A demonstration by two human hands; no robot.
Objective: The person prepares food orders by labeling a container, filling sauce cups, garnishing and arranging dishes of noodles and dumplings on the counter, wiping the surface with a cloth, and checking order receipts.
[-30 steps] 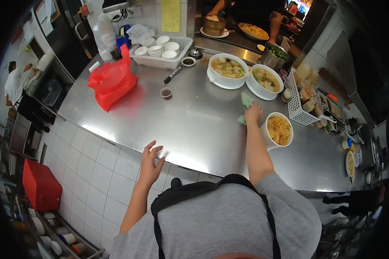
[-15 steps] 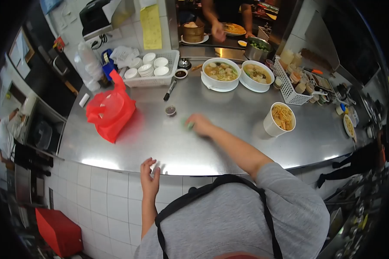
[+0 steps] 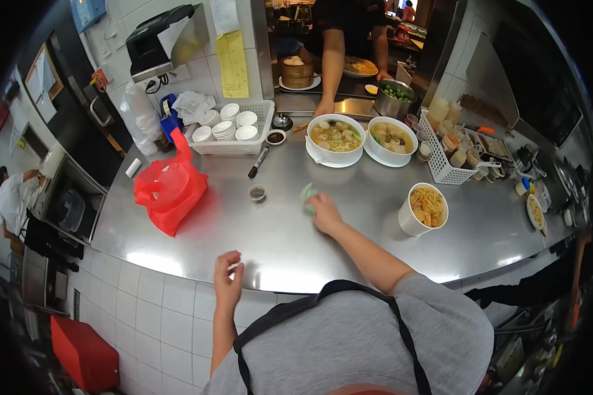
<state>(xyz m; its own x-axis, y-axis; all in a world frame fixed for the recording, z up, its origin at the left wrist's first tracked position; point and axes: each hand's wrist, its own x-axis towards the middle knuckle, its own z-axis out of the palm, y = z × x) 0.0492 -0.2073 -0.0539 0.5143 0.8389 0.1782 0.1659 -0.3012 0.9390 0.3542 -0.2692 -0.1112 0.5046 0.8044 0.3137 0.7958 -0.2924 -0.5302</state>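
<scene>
My right hand [image 3: 325, 214] is closed on a small pale green cloth [image 3: 308, 197], slightly blurred, at the middle of the steel counter [image 3: 296, 253]. To the left of it stands a small clear sauce cup [image 3: 257, 193] with dark contents, and a black marker [image 3: 258, 162] lies behind that. My left hand [image 3: 228, 273] hovers at the counter's front edge, fingers loosely curled and apart from the thumb, with nothing seen in them. Two white bowls of noodle soup, the left bowl [image 3: 336, 153] and the right bowl [image 3: 391, 158], sit on plates behind my right hand.
A red plastic bag [image 3: 171, 191] stands at the left. Stacked small dishes fill a white basket [image 3: 211, 146] behind it. On the right are a paper tub of noodles [image 3: 412, 220] and a basket of sauce bottles [image 3: 449, 172]. A co-worker's hand [image 3: 324, 107] reaches through the pass.
My right hand has shifted right with the cloth. My left hand has barely moved. The co-worker's arm now reaches forward to beside the left soup bowl. The view has tilted slightly upward.
</scene>
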